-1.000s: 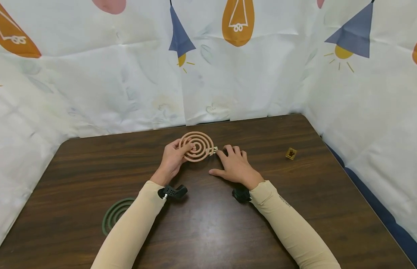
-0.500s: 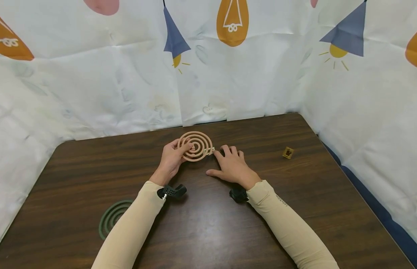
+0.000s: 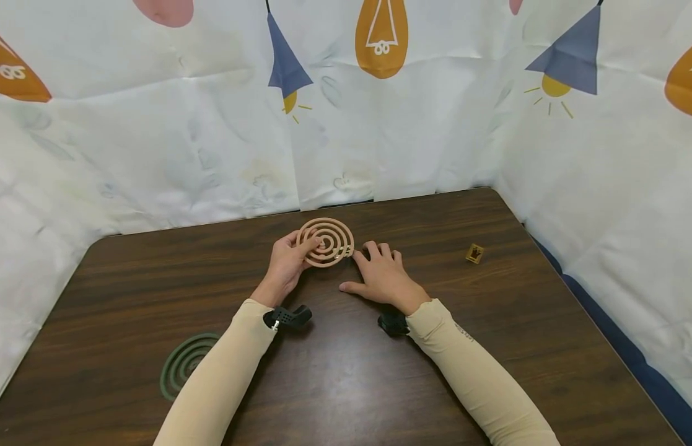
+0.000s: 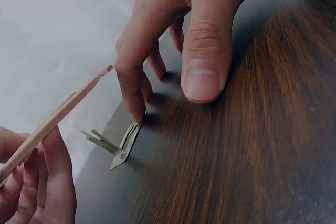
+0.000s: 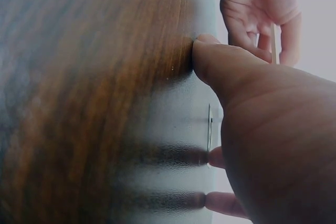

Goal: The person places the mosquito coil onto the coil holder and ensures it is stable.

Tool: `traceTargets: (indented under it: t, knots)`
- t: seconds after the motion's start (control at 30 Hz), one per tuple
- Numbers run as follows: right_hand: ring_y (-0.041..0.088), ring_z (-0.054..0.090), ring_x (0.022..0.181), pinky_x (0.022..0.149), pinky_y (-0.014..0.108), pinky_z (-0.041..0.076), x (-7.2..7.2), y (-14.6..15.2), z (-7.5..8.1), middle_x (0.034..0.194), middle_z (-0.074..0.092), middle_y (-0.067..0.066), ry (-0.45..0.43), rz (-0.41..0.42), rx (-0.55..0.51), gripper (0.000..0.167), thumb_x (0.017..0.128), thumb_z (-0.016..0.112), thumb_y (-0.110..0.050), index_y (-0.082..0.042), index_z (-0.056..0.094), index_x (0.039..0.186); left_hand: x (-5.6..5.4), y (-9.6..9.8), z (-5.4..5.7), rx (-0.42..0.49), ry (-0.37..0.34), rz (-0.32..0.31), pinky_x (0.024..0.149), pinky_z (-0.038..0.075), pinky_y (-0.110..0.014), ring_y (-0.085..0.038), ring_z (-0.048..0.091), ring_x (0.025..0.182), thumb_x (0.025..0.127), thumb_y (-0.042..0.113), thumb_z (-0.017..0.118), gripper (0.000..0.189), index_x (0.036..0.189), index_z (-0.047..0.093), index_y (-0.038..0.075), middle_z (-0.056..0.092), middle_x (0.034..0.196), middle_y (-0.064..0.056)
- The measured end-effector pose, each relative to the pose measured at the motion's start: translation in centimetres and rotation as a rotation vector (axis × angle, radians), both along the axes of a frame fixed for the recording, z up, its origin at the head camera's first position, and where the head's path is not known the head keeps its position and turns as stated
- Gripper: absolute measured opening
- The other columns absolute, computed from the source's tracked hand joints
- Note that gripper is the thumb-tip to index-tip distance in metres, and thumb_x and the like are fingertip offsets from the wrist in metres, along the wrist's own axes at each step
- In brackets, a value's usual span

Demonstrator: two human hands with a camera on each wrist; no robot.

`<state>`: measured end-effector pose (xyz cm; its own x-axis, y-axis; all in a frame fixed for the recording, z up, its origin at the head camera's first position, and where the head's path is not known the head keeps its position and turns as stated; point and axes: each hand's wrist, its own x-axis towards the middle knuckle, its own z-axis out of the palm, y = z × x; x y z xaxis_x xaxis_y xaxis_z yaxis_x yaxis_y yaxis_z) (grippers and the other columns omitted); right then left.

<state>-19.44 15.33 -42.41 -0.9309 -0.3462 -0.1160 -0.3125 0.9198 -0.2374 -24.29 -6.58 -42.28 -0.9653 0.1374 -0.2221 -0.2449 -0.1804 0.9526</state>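
Note:
My left hand (image 3: 284, 263) pinches a tan mosquito coil (image 3: 326, 226) between thumb and fingers, holding it above the table near its far side. In the left wrist view the coil (image 4: 58, 113) is seen edge-on and tilted, apart from a small metal coil stand (image 4: 123, 153) with raised prongs. That stand lies flat on the table. My right hand (image 3: 386, 277) has its fingers spread on the tabletop, the index fingertip touching one end of the stand. From the head view the coil partly covers the stand.
A green mosquito coil (image 3: 181, 365) lies at the left, partly hidden by the left forearm. Toward the right is a small gold-coloured square piece (image 3: 474, 253) with a dark figure. White printed cloth (image 3: 223, 148) hangs behind the table (image 3: 128, 297).
The head view has shifted slightly. Relative to the table, the left hand has brought the coil a little to the right, so it overlaps the stand more. The right hand stays by the stand.

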Motion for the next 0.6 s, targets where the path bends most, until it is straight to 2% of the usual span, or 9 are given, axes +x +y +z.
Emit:
traceTargets:
  t: [0.27,0.6]
  knots:
    - [0.040,0.037,0.142,0.112,0.063,0.037,0.05,-0.02,0.10,0.157,0.038,0.014,-0.009,-0.005,-0.004,0.083,0.094,0.056,-0.074,-0.021,0.046,0.156,-0.19,0.42,-0.24,-0.002,-0.005,0.007,0.077,0.064,-0.022,-0.006,0.075,0.086,0.102,0.013,0.066,0.048,0.146,0.052,0.000,0.069,0.102,0.002]
    - [0.039,0.037,0.141,0.112,0.063,0.037,0.10,0.03,0.20,0.157,0.038,0.014,-0.003,0.001,-0.011,0.082,0.094,0.057,-0.073,-0.021,0.046,0.156,-0.62,0.90,-0.62,0.017,0.000,0.024,0.077,0.064,-0.022,-0.005,0.075,0.085,0.103,0.012,0.064,0.040,0.141,0.055,0.000,0.069,0.101,0.003]
